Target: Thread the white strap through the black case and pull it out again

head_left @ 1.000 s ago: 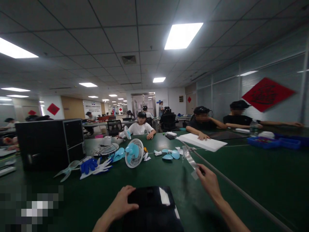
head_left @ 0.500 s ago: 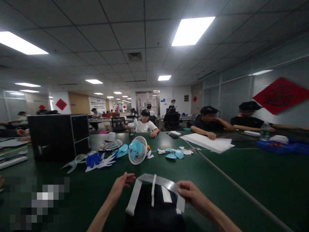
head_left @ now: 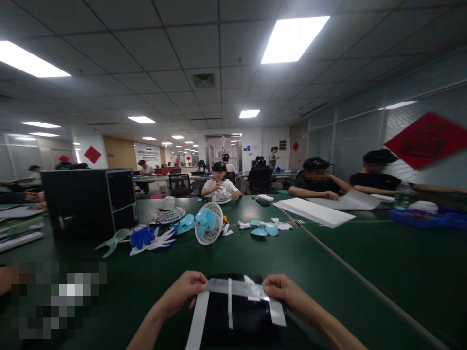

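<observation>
A translucent strip [head_left: 219,288] stretches between my hands, lying across the far part of a glossy black flat object [head_left: 251,318]. My left hand [head_left: 186,291] pinches the strip's left end, where a ribbed white band [head_left: 197,318] runs down toward me. With thumb and fingers, my right hand [head_left: 288,290] grips the strip's right part. Below that hand hangs a short pale piece [head_left: 278,312]. A narrow white strip [head_left: 230,304] crosses the translucent one near the middle, and a shiny white patch [head_left: 253,289] lies closer to my right hand.
Beyond my hands lie a fan head [head_left: 208,223], loose blue fan blades [head_left: 260,229] and blue-white gloves [head_left: 146,239]. A black computer case [head_left: 85,204] stands left. White sheets [head_left: 317,211] and blue trays [head_left: 416,216] are right. Co-workers sit around the green table [head_left: 328,272].
My left hand, open and apart before, has closed on the strip's left end. The raised strip has come down flatter over the black object. A co-worker at right has lifted a sheet.
</observation>
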`<state>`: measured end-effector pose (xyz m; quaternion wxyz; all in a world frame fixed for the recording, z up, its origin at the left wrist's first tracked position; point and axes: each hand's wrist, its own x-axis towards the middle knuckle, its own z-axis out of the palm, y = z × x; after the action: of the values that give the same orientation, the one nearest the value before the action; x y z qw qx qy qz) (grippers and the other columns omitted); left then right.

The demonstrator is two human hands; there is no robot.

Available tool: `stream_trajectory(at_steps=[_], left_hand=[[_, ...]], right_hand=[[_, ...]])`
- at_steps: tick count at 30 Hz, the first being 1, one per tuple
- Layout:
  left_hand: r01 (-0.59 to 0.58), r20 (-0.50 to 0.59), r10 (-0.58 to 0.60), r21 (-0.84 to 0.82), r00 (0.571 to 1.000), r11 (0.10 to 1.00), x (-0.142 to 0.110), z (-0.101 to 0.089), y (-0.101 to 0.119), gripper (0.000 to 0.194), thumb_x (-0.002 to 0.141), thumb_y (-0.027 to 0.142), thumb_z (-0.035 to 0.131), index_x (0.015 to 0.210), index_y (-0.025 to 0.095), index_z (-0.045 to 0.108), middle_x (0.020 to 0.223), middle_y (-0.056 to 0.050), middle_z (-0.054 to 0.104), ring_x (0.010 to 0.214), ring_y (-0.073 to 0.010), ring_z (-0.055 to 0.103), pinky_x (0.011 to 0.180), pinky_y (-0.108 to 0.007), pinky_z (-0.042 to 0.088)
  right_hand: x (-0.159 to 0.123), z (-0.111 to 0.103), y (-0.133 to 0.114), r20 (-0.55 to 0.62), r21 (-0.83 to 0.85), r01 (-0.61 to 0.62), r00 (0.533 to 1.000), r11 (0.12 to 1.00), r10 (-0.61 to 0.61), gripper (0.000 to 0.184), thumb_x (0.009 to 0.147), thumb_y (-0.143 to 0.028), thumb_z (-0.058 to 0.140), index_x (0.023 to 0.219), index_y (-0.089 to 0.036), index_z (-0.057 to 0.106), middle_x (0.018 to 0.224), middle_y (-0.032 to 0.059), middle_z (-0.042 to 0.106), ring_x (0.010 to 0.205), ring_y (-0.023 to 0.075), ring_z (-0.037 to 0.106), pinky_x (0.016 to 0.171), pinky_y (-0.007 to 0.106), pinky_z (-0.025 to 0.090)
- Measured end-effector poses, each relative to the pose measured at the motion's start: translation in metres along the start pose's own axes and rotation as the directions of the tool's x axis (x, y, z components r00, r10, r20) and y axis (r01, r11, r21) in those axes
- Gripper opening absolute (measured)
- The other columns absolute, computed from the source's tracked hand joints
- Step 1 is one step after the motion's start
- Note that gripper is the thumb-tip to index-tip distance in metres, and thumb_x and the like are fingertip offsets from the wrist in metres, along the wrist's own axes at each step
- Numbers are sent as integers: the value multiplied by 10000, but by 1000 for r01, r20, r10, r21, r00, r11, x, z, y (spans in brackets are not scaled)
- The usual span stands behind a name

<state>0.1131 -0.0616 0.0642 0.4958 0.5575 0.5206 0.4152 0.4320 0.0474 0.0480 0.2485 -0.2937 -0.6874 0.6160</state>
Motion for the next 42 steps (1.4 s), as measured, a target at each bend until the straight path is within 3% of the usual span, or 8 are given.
stream_trajectory(at_steps=[7, 10, 15, 19, 24, 38, 42], left_hand=[[142, 186, -164, 126, 969, 982, 1, -3, -20, 344, 629, 449, 737, 659, 127, 619, 458, 34, 550, 390, -85, 509, 356, -169, 333], [178, 236, -221, 191, 946, 965, 4, -5, -29, 305, 621, 411, 736, 652, 127, 630, 456, 21, 575, 391, -95, 536, 346, -162, 346], [203, 202, -260, 263, 944, 943, 8, -5, -35, 252, 629, 375, 697, 666, 133, 637, 477, 20, 595, 390, -90, 534, 345, -156, 326], [208, 159, -274, 338, 949, 918, 8, -4, -30, 237, 640, 374, 668, 649, 142, 619, 473, 27, 588, 361, -66, 480, 333, -150, 262], [201, 117, -270, 409, 956, 890, 7, -4, -27, 206, 649, 358, 645, 648, 154, 612, 464, 51, 545, 372, -63, 446, 348, -166, 272], [204, -2, -240, 536, 971, 819, 5, 4, -19, 222, 642, 381, 645, 650, 162, 606, 453, 74, 484, 369, -55, 371, 381, -180, 245], [189, -6, -223, 554, 975, 811, 5, 3, -24, 202, 656, 355, 635, 705, 160, 639, 537, 47, 553, 451, -86, 454, 425, -197, 292]], right_hand=[[-6, 2, 0, 95, -157, -92, 990, 983, 108, 150, 676, -278, 681, 676, -132, 645, 517, -65, 493, 424, 50, 357, 390, 179, 231], [-8, 5, -3, 111, -228, -116, 983, 967, 144, 108, 658, -243, 653, 661, -136, 647, 511, -63, 502, 415, 54, 372, 379, 180, 242], [-12, 10, -14, 32, -304, -121, 990, 945, 137, 93, 668, -220, 641, 697, -134, 660, 593, -37, 566, 506, 67, 450, 456, 175, 309], [-9, 9, -7, 27, -348, -74, 996, 935, 89, 125, 672, -202, 641, 764, -128, 680, 674, -14, 626, 602, 96, 528, 543, 190, 377], [-4, 8, 6, 17, -406, -37, 999, 913, 48, 120, 680, -197, 638, 768, -126, 678, 678, -18, 634, 605, 95, 527, 538, 188, 371], [-7, 11, 3, -23, -586, 12, 999, 810, -32, 128, 720, -216, 629, 797, -126, 678, 747, 11, 673, 663, 123, 579, 554, 199, 392], [-6, 13, 2, -24, -617, 4, 999, 787, -23, 108, 709, -186, 627, 791, -137, 677, 738, 8, 676, 661, 124, 588, 543, 193, 389]])
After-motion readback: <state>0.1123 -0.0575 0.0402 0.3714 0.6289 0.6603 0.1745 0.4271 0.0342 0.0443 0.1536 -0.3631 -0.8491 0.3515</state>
